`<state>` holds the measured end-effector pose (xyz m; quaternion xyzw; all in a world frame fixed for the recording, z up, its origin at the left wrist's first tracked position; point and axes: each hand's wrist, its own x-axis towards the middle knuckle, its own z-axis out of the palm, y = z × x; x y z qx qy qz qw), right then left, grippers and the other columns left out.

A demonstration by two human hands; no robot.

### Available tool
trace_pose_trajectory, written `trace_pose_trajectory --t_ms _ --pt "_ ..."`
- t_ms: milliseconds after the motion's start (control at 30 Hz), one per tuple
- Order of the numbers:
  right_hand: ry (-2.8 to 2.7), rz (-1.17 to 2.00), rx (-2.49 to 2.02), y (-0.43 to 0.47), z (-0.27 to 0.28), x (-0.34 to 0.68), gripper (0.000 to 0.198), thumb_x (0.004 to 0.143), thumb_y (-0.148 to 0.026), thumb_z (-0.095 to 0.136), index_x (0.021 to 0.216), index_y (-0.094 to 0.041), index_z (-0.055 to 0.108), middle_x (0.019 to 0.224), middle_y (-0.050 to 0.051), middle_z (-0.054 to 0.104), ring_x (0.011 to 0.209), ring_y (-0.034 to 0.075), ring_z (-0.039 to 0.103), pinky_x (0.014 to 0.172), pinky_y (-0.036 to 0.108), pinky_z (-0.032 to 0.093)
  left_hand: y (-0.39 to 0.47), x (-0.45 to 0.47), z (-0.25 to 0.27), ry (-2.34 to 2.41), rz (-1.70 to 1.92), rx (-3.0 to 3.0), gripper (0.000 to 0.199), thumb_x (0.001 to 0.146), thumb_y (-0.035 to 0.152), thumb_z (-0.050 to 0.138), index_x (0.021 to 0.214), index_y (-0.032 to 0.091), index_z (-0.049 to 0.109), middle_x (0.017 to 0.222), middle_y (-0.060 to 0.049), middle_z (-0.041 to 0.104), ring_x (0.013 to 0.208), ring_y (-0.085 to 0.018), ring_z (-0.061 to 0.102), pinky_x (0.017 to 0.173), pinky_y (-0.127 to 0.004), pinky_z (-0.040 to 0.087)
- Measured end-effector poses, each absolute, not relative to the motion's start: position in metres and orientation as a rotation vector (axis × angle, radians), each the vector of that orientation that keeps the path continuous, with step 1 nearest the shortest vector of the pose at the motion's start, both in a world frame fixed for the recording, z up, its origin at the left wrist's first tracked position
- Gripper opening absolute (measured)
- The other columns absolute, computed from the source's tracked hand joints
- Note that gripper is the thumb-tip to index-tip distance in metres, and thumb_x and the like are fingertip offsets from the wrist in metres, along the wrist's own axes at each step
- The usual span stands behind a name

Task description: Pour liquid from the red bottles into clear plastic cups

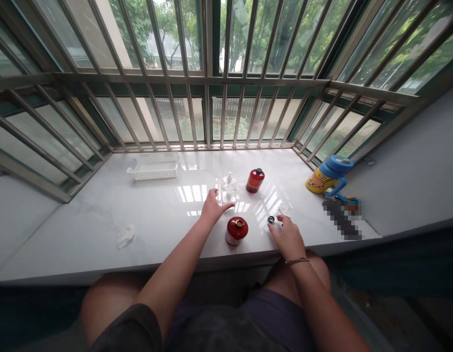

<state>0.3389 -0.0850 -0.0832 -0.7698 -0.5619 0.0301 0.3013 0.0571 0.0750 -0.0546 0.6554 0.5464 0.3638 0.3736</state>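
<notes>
My left hand (212,208) reaches over the sill with thumb and fingers apart, beside a clear, transparent object (228,188) whose kind I cannot make out. Just below it, near the front edge, stands a red bottle (236,231) with its mouth uncovered. On the right, my right hand (288,237) has its fingers apart next to a small black ring-like cap (270,220). The thumb tip is close to the cap; whether it touches is unclear. Farther back is a second red bottle (255,181) with a black cap on.
A white plastic basket (155,168) lies at the back left. Crumpled white tissue (125,236) is at the front left, and another white scrap (284,209) sits beyond my right hand. A blue and yellow jug (329,175) stands at right by a blurred-out dark object (342,220). Metal bars line the window.
</notes>
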Motion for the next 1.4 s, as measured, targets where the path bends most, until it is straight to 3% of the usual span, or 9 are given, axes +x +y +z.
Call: trace_pose_trajectory --t_ms 133,233,300,433,600,667,800,967,1400 --pt "-1.451 0.103 -2.049 -0.068 -0.091 0.337 0.039 0.093 -0.041 0.064 0.125 -0.019 0.062 0.118 0.016 0.076 0.109 0.034 0.068 0.098 0.049 0.053 0.052 0.039 -0.049 1.369 1.144 1.572 0.07 0.087 0.054 0.085 0.14 0.021 0.053 0.153 -0.019 0.06 0.147 -0.035 0.056 0.122 -0.054 0.047" --pt "-1.427 0.152 -2.029 -0.063 -0.089 0.334 0.034 0.094 -0.041 0.061 0.12 -0.019 0.063 0.11 0.015 0.077 0.103 0.032 0.071 0.093 0.048 0.056 0.025 0.023 -0.042 1.333 1.257 1.485 0.033 0.1 0.047 0.07 0.12 0.022 0.065 0.14 -0.014 0.07 0.132 -0.028 0.068 0.117 -0.049 0.053" --pt "-1.422 0.201 -1.993 -0.064 -0.079 0.327 0.035 0.095 -0.044 0.061 0.12 -0.02 0.062 0.108 0.013 0.077 0.098 0.029 0.074 0.088 0.045 0.059 0.007 0.014 -0.037 1.336 1.252 1.464 0.026 0.102 0.047 0.066 0.104 0.022 0.067 0.13 -0.013 0.074 0.12 -0.026 0.074 0.111 -0.048 0.058" --pt "-1.487 0.378 -1.733 -0.075 -0.038 0.303 0.044 0.092 -0.044 0.07 0.128 -0.024 0.057 0.116 0.009 0.078 0.1 0.025 0.078 0.092 0.041 0.063 -0.023 0.009 -0.026 1.219 1.208 1.418 0.034 0.089 0.047 0.083 0.1 0.022 0.062 0.129 -0.012 0.075 0.123 -0.028 0.073 0.113 -0.051 0.057" --pt "-1.808 0.361 -1.502 -0.086 0.013 0.274 0.046 0.093 -0.027 0.069 0.137 -0.026 0.054 0.123 0.01 0.076 0.11 0.026 0.077 0.097 0.045 0.063 -0.041 0.028 -0.018 1.072 0.928 1.664 0.112 0.058 0.046 0.106 0.152 0.028 0.048 0.161 -0.016 0.055 0.154 -0.038 0.05 0.129 -0.059 0.04" --pt "-1.933 0.345 -1.455 -0.085 0.022 0.269 0.049 0.094 -0.022 0.066 0.141 -0.026 0.052 0.122 0.01 0.075 0.109 0.027 0.076 0.096 0.047 0.064 -0.043 0.04 -0.019 1.055 0.864 1.701 0.124 0.056 0.045 0.107 0.159 0.029 0.041 0.165 -0.017 0.052 0.157 -0.039 0.046 0.13 -0.059 0.038" --pt "-2.008 0.333 -1.439 -0.082 0.029 0.263 0.053 0.094 -0.018 0.063 0.145 -0.026 0.051 0.12 0.01 0.074 0.11 0.028 0.075 0.097 0.049 0.063 -0.042 0.058 -0.025 1.065 0.811 1.641 0.112 0.066 0.037 0.102 0.16 0.03 0.041 0.151 -0.014 0.065 0.141 -0.036 0.063 0.12 -0.054 0.049" --pt "-1.998 0.405 -1.405 -0.081 0.034 0.254 0.053 0.095 -0.02 0.064 0.146 -0.029 0.051 0.12 0.008 0.075 0.113 0.028 0.074 0.101 0.05 0.062 -0.043 0.061 -0.027 1.108 0.834 1.654 0.09 0.072 0.035 0.096 0.15 0.028 0.051 0.146 -0.01 0.069 0.133 -0.034 0.069 0.113 -0.049 0.056" --pt "-1.842 0.551 -1.463 -0.079 0.036 0.246 0.046 0.091 -0.03 0.071 0.134 -0.028 0.055 0.115 0.007 0.081 0.098 0.026 0.08 0.087 0.043 0.066 -0.045 0.062 -0.026 1.106 0.847 1.673 0.083 0.071 0.032 0.094 0.144 0.029 0.055 0.142 -0.009 0.072 0.128 -0.033 0.072 0.109 -0.047 0.057"
